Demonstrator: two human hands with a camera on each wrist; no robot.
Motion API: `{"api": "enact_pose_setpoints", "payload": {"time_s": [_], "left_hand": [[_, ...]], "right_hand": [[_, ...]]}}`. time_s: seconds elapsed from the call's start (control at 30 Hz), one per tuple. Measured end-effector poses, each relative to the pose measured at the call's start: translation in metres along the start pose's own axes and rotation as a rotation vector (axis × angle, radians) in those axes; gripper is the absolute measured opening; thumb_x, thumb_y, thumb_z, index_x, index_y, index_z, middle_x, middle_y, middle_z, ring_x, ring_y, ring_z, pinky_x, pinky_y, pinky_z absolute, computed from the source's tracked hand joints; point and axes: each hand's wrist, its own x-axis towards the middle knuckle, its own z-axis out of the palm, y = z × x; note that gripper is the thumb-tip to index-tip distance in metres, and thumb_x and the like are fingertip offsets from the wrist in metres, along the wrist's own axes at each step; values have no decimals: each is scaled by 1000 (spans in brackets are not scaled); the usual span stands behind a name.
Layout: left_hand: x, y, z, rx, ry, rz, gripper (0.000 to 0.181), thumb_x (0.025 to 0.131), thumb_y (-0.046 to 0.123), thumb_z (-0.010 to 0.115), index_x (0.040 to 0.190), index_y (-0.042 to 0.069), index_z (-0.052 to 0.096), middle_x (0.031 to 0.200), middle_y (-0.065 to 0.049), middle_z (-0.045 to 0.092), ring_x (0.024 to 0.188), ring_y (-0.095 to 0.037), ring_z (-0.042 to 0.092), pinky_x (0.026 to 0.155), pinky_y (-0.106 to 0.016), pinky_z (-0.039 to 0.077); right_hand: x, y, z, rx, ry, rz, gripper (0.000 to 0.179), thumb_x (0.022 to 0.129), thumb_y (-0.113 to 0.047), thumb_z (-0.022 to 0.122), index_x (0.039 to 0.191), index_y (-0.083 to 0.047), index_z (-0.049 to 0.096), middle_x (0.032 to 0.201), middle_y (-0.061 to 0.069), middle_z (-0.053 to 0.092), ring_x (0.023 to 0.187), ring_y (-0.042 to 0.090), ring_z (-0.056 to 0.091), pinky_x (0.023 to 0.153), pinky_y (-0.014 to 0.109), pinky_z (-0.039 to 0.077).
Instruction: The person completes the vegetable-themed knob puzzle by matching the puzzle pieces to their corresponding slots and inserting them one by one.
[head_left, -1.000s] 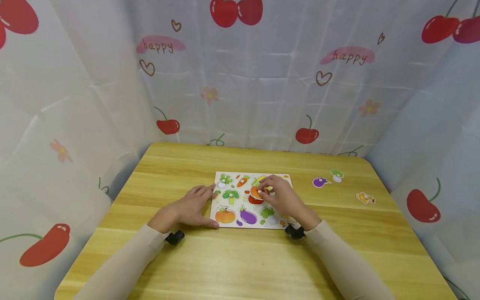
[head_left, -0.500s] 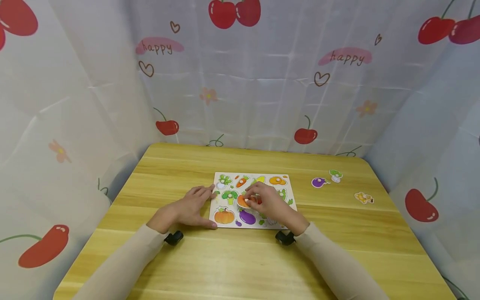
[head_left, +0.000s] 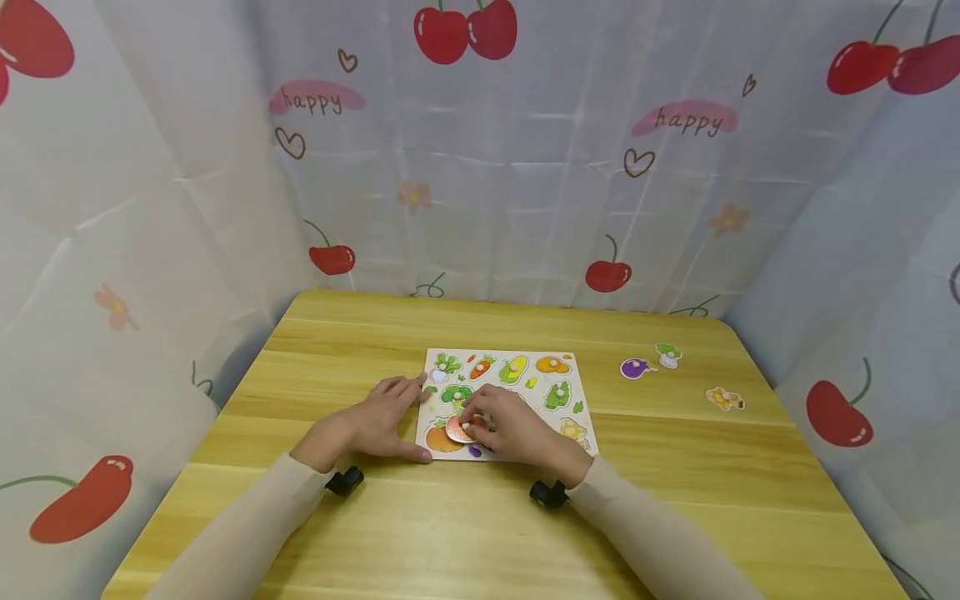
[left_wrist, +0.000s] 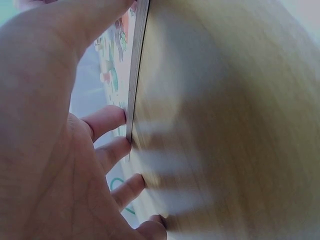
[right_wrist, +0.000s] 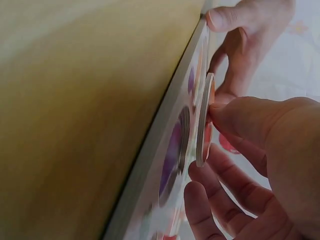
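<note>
My right hand (head_left: 510, 429) pinches an orange-red, flat puzzle piece (head_left: 456, 430) by its small knob. The piece hovers just over the lower left of a white vegetable puzzle board (head_left: 536, 400), partly above a printed pumpkin (head_left: 441, 442). In the right wrist view, thumb and finger hold the tilted piece (right_wrist: 204, 125) slightly apart from the board face, near a purple recess. My left hand (head_left: 378, 421) rests along the board's left side, its thumb at the near corner. From the left wrist, extended fingers (left_wrist: 107, 120) are seen at the board's edge (left_wrist: 134, 75); some touch the table.
Three loose pieces lie on the wooden table (head_left: 420, 533) at the right: a purple eggplant (head_left: 636, 368), a green-and-white vegetable (head_left: 668, 355) and a yellow-brown one (head_left: 723, 399). Cherry-printed curtains (head_left: 487, 167) surround the table. Carrot (head_left: 481, 367) and corn (head_left: 513, 369) pieces sit in the board.
My right hand has carried the orange-red piece left and nearer, from the board's middle to its lower left. The left hand stays at the board's left edge.
</note>
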Motion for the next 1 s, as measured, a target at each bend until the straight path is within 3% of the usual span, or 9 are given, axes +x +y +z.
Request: {"api": "enact_pose_setpoints", "payload": {"time_s": [0.17, 0.33, 0.63, 1.0], "left_hand": [[-1, 1, 0, -4, 4, 3, 120, 94, 70, 90, 180, 5, 38, 196, -20, 20, 178, -56, 19, 140, -80, 28], [-1, 1, -1, -8, 1, 5, 120, 95, 69, 90, 180, 5, 37, 196, -20, 21, 178, -56, 18, 140, -80, 27], [-1, -1, 0, 0, 3, 14, 121, 95, 70, 89, 181, 5, 34, 196, -20, 21, 178, -57, 18, 141, -80, 25], [-1, -2, 1, 3, 7, 21, 119, 95, 70, 90, 180, 5, 37, 195, -21, 20, 177, -59, 19, 140, -81, 26]], "right_hand": [[3, -6, 8, -5, -29, -8, 7, 110, -11, 80, 115, -13, 85, 130, 4, 81, 104, 17, 64, 93, 32, 55], [7, -11, 12, -12, -49, -1, 9, 112, -14, 79, 117, -14, 86, 127, 1, 82, 101, 19, 66, 92, 31, 56], [12, -19, 18, -42, -43, 22, 9, 110, -15, 81, 116, -14, 87, 127, 2, 83, 129, 25, 72, 114, 46, 61], [15, -21, 21, -35, -47, 11, 7, 109, -14, 83, 113, -14, 89, 131, 3, 81, 129, 25, 72, 113, 45, 62]]}}
